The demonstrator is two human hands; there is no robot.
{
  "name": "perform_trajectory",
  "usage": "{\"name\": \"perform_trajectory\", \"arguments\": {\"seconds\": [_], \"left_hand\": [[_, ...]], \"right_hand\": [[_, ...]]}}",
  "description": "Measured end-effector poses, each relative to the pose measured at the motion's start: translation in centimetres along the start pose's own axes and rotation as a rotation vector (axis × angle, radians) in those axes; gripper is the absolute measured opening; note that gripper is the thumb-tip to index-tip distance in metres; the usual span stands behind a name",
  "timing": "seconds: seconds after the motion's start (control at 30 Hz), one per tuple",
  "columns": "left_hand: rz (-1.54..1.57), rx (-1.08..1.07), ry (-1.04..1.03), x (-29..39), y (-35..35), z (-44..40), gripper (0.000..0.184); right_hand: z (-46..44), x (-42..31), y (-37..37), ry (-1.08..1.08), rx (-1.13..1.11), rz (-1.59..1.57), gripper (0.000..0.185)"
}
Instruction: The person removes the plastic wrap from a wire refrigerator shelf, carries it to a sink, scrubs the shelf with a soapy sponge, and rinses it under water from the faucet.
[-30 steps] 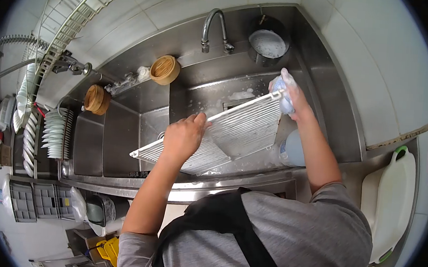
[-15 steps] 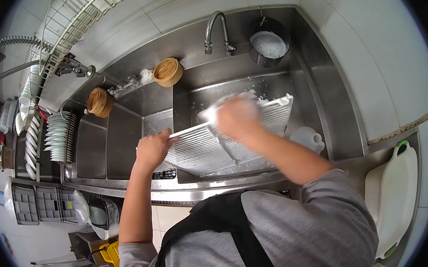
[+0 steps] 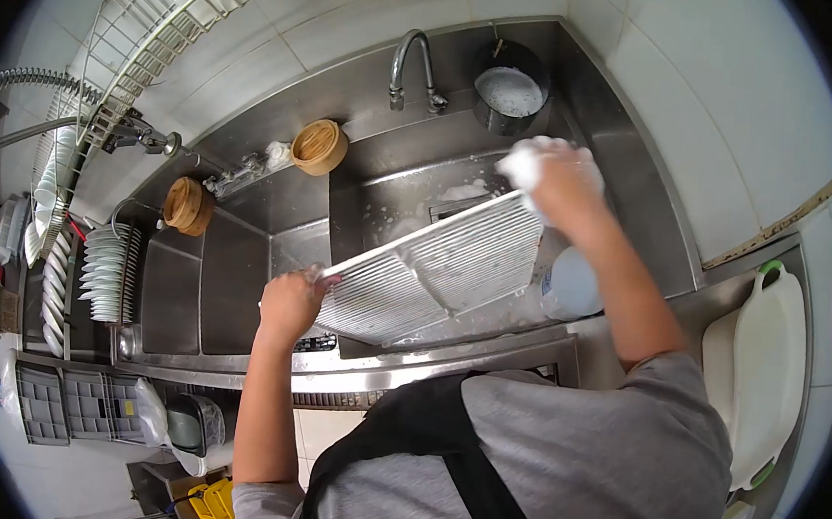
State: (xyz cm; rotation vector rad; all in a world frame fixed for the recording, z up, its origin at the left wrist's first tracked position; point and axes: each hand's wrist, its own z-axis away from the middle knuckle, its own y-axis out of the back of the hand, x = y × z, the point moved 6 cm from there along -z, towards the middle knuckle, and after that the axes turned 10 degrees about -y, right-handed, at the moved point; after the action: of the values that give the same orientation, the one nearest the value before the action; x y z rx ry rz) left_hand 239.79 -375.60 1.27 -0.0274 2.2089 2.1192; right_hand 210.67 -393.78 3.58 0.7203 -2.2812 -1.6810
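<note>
A white slatted rack panel [image 3: 469,258] lies tilted over the right sink basin, with narrow parallel bars and a cross rib. My left hand [image 3: 291,301] is closed around its left end. At the panel's far right corner, my right hand [image 3: 568,181] grips a white sudsy cloth or sponge [image 3: 527,163]; foam hides its exact kind. Below my right forearm sits a translucent plastic jug [image 3: 571,285]. Foam spots the basin floor behind the panel.
A dark pot of suds [image 3: 510,94] stands at the back right, near the faucet [image 3: 412,71]. Two bamboo steamers [image 3: 319,147] rest along the sink's back ledge. Plates stand in a rack [image 3: 111,272] at left; a white tub [image 3: 770,371] is at right.
My right hand has moved right, from the middle of the panel to its far right corner, with the sudsy cloth or sponge. My left hand still holds the left end.
</note>
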Motion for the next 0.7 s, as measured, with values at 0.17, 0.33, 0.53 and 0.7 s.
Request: {"name": "perform_trajectory", "arguments": {"seconds": [0.17,0.33,0.53,0.7], "left_hand": [[0.193,-0.066,-0.066,2.5,0.7,-0.8,0.034],[0.175,-0.027,-0.205,9.1,0.8,-5.5,0.036],[0.209,-0.081,-0.322,15.5,0.8,-12.0,0.034],[0.314,-0.025,-0.451,17.1,-0.5,-15.2,0.027]], "right_hand": [[1.4,4.9,-4.9,-0.392,-0.114,-1.204,0.032],[0.4,6.0,-10.6,-0.373,-0.086,-1.902,0.042],[2.0,7.2,-15.3,-0.428,0.108,-2.150,0.042],[2.7,6.9,-16.4,-0.697,-0.082,-2.013,0.044]]}}
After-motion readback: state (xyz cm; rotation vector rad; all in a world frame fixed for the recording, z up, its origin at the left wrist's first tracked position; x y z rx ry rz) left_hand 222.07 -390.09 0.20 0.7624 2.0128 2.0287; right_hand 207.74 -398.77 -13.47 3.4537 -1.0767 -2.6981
